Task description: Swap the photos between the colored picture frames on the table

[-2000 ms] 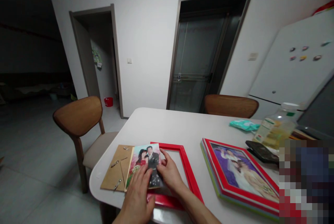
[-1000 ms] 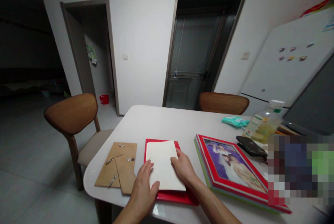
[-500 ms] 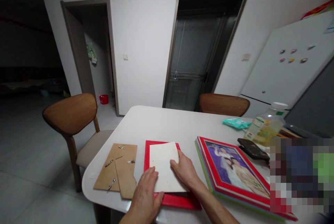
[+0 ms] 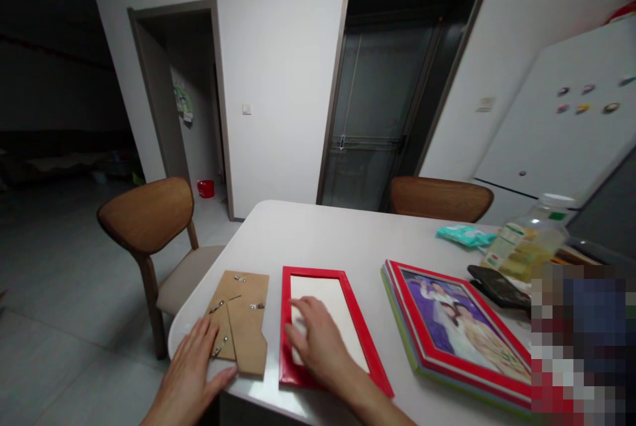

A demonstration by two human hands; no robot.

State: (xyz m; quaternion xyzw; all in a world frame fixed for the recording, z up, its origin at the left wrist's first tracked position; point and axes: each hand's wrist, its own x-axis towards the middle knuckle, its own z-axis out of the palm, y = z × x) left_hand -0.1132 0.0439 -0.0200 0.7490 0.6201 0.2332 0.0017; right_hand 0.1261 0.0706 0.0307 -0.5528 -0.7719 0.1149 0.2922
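Observation:
A red picture frame (image 4: 358, 320) lies face down on the table, its back facing up. Inside its opening rests a white sheet (image 4: 318, 285). My right hand (image 4: 318, 343) is over the sheet's near left part, fingers curved and parted from the thumb, touching around the frame's inner left edge. To the left lies a brown backing board (image 4: 251, 340) with several metal clips and a hinged stand flap. My left hand (image 4: 196, 360) is on its near left corner, fingers stretched out, thumb by the near edge.
At right stands a stack of picture frames (image 4: 437, 353), a red one with a photo on top. Beyond it are a black phone (image 4: 498, 287), a teal packet (image 4: 466, 236) and a clear plastic bottle (image 4: 527, 240). Wooden chairs stand left (image 4: 149, 217) and behind the table (image 4: 442, 197).
The white sheet has gone down into the frame's opening. My left hand has moved left from the sheet to the backing board, which has turned slightly. My right hand has shifted left.

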